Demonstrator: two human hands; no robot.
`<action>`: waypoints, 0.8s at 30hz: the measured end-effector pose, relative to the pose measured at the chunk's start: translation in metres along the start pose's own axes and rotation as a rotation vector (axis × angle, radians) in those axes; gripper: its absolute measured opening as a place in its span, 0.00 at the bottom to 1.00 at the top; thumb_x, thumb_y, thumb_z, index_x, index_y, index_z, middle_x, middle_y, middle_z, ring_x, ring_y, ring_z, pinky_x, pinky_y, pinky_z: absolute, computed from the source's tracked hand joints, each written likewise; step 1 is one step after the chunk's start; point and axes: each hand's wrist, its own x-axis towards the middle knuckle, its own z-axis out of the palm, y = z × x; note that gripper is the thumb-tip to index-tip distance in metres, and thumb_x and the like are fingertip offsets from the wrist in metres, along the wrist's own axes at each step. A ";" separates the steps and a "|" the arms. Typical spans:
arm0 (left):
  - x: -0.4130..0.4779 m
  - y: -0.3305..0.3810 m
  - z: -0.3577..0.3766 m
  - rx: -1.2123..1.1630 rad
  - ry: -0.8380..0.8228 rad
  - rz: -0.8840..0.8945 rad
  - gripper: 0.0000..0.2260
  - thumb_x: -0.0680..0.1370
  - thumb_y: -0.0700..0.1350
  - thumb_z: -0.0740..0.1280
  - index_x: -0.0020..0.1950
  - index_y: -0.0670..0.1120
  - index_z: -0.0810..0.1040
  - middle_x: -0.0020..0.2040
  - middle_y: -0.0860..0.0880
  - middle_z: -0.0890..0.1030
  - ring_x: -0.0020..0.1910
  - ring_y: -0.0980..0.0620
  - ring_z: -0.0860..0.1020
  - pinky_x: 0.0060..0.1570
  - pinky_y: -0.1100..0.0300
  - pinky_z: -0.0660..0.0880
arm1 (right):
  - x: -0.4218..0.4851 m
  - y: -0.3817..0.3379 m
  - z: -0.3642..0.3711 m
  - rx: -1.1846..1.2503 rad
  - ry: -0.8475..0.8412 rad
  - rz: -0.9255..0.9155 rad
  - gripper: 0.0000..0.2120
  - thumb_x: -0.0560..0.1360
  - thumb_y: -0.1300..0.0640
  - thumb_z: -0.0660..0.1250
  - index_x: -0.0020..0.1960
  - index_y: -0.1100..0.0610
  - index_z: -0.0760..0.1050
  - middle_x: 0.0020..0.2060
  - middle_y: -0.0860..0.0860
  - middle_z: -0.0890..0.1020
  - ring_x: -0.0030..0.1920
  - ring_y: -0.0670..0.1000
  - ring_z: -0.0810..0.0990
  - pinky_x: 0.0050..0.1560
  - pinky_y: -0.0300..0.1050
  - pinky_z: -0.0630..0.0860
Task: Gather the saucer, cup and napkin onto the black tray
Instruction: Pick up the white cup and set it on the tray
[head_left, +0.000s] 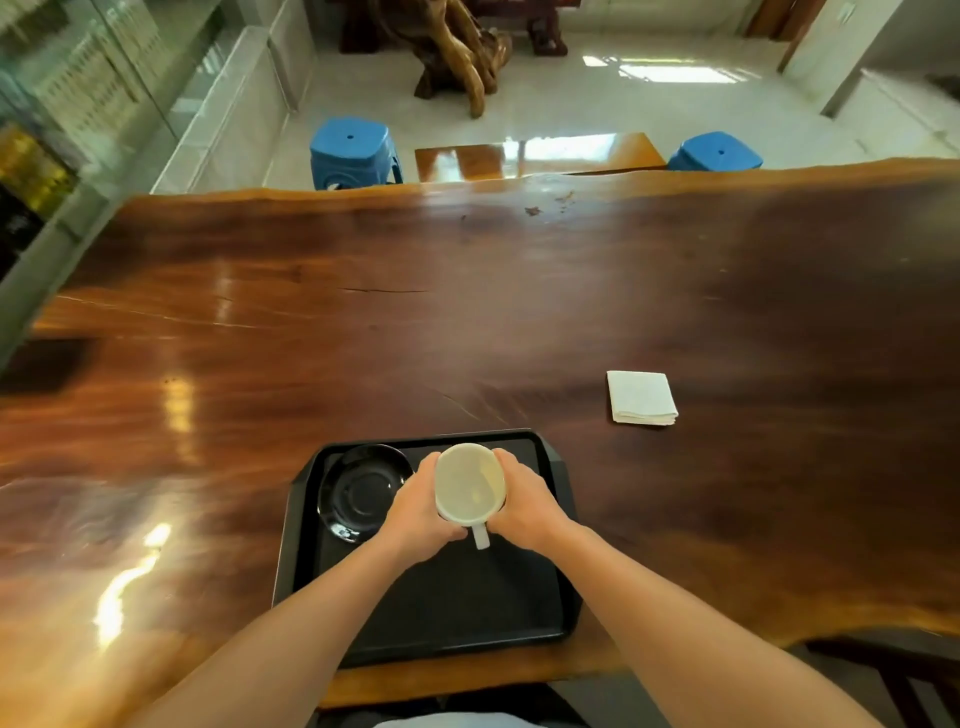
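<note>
head view: only one camera, all below from it
cup (469, 483): white, upright, handle toward the person, over the black tray (441, 618); can't tell if it's set down or just above
left hand (415, 512): wrapped against cup's left side
right hand (524, 506): pressed on cup's right side, both clamping it
saucer (363, 491): black, in tray's far-left corner, just beside cup
napkin (642, 398): folded, on wooden table (260, 338), well apart, far-right of tray
step: cup placement, likely onto saucer or beside it
next: release cup, right hand reaches for napkin
</note>
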 end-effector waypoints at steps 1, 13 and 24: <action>0.002 0.001 0.001 0.001 -0.004 0.000 0.38 0.65 0.42 0.81 0.70 0.52 0.67 0.60 0.52 0.76 0.59 0.51 0.75 0.52 0.57 0.71 | 0.001 0.002 -0.001 -0.001 -0.003 0.002 0.31 0.69 0.52 0.79 0.68 0.53 0.70 0.59 0.51 0.80 0.57 0.50 0.79 0.56 0.49 0.80; 0.026 -0.002 0.017 0.028 -0.072 -0.057 0.37 0.68 0.40 0.79 0.72 0.49 0.66 0.60 0.48 0.78 0.58 0.48 0.78 0.57 0.50 0.78 | 0.022 0.029 0.002 0.019 -0.029 0.068 0.33 0.69 0.54 0.80 0.69 0.53 0.69 0.59 0.50 0.80 0.57 0.49 0.79 0.53 0.42 0.76; 0.040 -0.007 0.025 0.038 -0.099 -0.065 0.35 0.68 0.43 0.80 0.70 0.51 0.67 0.60 0.50 0.78 0.59 0.50 0.78 0.59 0.49 0.77 | 0.035 0.044 0.009 0.043 -0.044 0.143 0.32 0.70 0.56 0.79 0.69 0.54 0.69 0.60 0.51 0.80 0.58 0.49 0.79 0.54 0.42 0.76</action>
